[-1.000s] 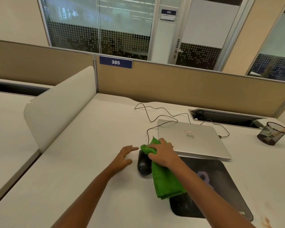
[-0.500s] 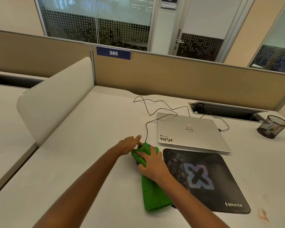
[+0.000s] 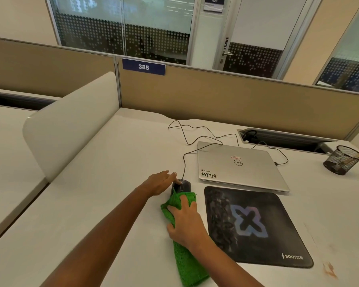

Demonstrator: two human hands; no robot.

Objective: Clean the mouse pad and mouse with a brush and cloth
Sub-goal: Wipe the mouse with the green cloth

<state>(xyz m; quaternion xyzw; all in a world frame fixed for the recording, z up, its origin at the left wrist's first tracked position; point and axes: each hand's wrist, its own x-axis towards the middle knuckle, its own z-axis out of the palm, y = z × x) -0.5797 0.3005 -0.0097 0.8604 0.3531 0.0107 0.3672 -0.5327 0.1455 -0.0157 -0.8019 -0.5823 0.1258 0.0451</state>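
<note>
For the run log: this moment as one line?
step: mouse wipe | left hand: touches mouse | right hand: holds cloth on mouse rear | pad: uncovered

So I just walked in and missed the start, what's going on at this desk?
A person is cleaning a mouse with a cloth. The right hand holds the cloth over the mouse's rear, and the left hand steadies its front with straight fingers. The mouse sits on the desk just left of the pad, which lies bare in front of a closed laptop.
</note>
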